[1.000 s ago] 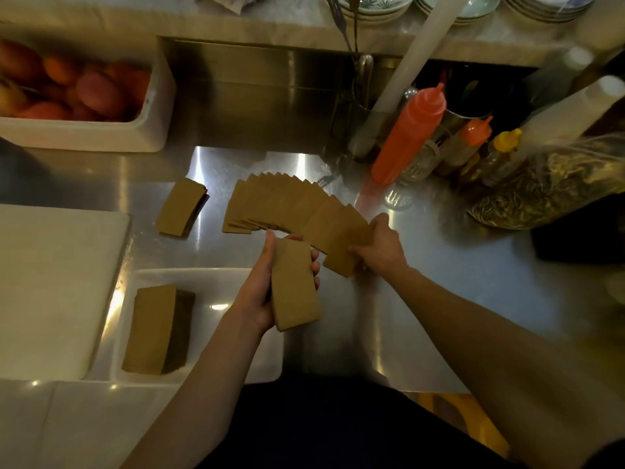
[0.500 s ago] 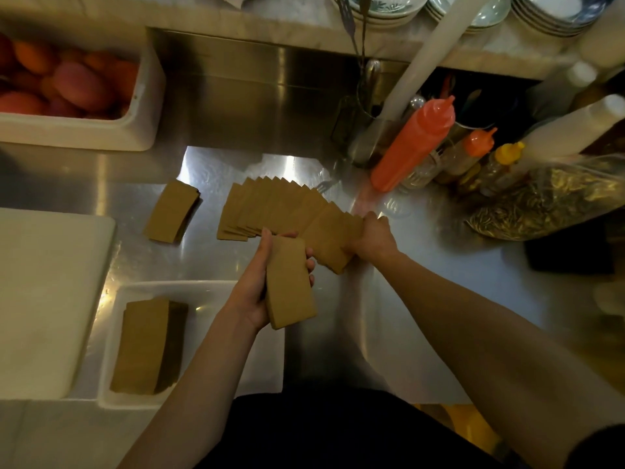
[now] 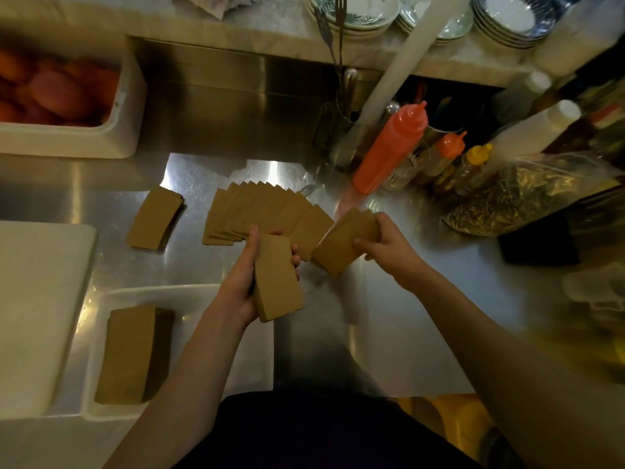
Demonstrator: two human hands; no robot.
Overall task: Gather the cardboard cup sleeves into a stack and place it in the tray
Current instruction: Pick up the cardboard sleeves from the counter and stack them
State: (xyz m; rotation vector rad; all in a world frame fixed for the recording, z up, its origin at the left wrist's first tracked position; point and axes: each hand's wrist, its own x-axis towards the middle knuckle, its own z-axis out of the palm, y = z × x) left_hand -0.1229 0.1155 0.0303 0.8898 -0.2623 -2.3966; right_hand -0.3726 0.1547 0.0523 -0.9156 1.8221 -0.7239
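Observation:
Brown cardboard cup sleeves lie fanned out in a row (image 3: 257,211) on the steel counter. My left hand (image 3: 243,282) grips a squared-up stack of sleeves (image 3: 279,282) above the counter's front. My right hand (image 3: 385,240) pinches a few sleeves (image 3: 345,245) lifted off the fan's right end. A small separate pile of sleeves (image 3: 154,218) rests to the left of the fan. The white tray (image 3: 216,296) sits at the front left and holds a thick stack of sleeves (image 3: 132,353).
A white cutting board (image 3: 37,299) lies left of the tray. A white tub of red fruit (image 3: 67,106) stands at the back left. Squeeze bottles (image 3: 392,147), a utensil holder and a plastic bag (image 3: 521,194) crowd the back right. Plates sit on the shelf above.
My right hand has lifted a few sleeves off the right end of the fan and pulled them slightly right. My left hand still holds its stack in about the same place.

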